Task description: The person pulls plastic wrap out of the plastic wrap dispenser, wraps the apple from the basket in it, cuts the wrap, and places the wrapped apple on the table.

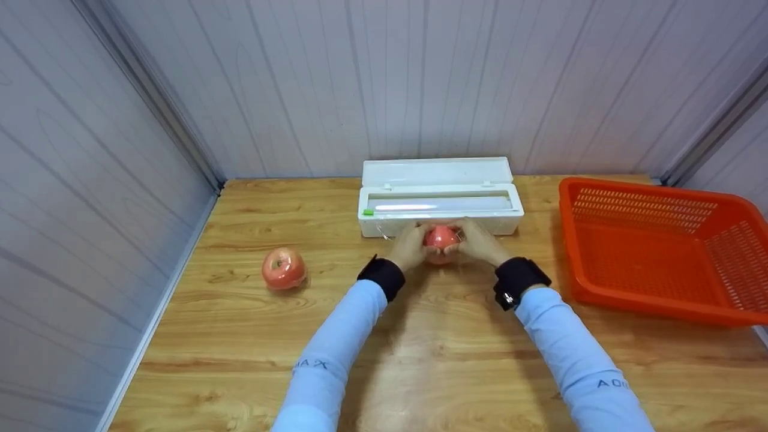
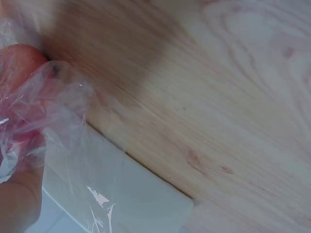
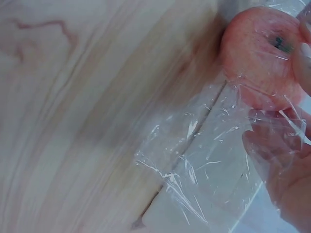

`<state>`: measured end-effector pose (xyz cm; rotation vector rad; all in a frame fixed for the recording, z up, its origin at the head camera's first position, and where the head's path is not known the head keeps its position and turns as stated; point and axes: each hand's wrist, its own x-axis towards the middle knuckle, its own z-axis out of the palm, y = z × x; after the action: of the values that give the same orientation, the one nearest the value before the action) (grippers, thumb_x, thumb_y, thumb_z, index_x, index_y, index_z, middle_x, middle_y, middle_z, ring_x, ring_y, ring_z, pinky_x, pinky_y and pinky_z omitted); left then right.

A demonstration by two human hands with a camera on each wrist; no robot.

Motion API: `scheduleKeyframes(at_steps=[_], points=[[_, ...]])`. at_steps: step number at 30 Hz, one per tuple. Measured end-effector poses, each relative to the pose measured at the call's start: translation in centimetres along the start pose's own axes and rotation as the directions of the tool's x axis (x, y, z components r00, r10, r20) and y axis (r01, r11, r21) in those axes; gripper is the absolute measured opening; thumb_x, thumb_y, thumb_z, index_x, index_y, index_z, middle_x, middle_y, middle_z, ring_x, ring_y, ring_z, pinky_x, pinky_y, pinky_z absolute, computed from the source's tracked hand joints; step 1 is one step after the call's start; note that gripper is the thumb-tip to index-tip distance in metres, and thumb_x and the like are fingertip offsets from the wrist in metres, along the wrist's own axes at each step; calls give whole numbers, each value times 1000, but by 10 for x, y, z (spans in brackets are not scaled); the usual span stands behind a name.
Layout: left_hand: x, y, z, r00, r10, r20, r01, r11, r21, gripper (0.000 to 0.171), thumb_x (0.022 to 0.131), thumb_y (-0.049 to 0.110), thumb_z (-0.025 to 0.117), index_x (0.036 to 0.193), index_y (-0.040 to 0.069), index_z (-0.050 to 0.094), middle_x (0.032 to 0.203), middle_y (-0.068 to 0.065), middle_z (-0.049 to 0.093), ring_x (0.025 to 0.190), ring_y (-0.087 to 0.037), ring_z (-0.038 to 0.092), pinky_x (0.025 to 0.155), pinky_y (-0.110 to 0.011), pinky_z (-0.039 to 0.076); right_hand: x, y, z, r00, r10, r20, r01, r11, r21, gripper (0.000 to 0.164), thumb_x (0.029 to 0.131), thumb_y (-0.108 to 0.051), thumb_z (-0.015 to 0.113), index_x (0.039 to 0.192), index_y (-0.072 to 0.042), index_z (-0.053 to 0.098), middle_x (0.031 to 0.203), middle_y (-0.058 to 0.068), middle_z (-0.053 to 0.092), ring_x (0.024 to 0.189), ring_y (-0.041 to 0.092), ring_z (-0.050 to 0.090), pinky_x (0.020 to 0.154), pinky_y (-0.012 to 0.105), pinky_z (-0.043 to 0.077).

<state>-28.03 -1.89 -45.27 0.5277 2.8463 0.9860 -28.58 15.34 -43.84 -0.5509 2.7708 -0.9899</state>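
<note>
Wood table (image 1: pixel 435 366), head view: orange basket (image 1: pixel 660 308) at roughly 3 o'clock, open white box (image 1: pixel 441 191) at 12 o'clock. Left hand (image 1: pixel 411 247) on the 9 o'clock side and right hand (image 1: pixel 478 243) on the 3 o'clock side together grasp 1 red apple (image 1: pixel 442 237), fingers and thumbs around it, just beside the box's 6 o'clock face. Other apple (image 1: pixel 283 268) rests on the table at roughly 9 o'clock from the hands, well apart; loose clear film (image 3: pixel 187 170) trails off the held 1.
</note>
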Motion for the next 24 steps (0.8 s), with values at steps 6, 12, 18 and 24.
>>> scheduleKeyframes(at_steps=[6,12,18,24], points=[[2,-4,0,1000,-7,-13,6,993,-120,50,80,11,68,126,4,49,122,-12,56,114,-23,52,100,-33,42,6,1,-1,1000,4,30,-6,998,56,51,74,-12,73,120,4,56,110,23,58,103,35,52,93,47,42],[4,-6,-3,1000,-5,-1,5,974,-226,44,80,9,67,121,3,54,118,-11,60,111,-21,55,96,-29,44,9,2,-1,998,-34,52,29,994,104,42,78,-7,69,117,6,58,107,22,64,100,34,58,90,45,46],[9,-4,-6,997,-59,48,68,970,-235,42,82,10,66,122,3,55,120,-11,60,112,-20,54,97,-29,43,10,2,-5,995,5,104,-18,992,124,43,81,-7,65,122,5,55,113,23,61,102,34,57,90,43,47],[11,-6,-9,991,-103,86,127,931,-341,39,84,5,63,122,2,55,119,-12,60,110,-21,55,94,-29,45,13,0,-8,988,23,153,-45,988,145,42,83,-6,62,123,4,53,115,23,60,103,34,58,91,43,46]])
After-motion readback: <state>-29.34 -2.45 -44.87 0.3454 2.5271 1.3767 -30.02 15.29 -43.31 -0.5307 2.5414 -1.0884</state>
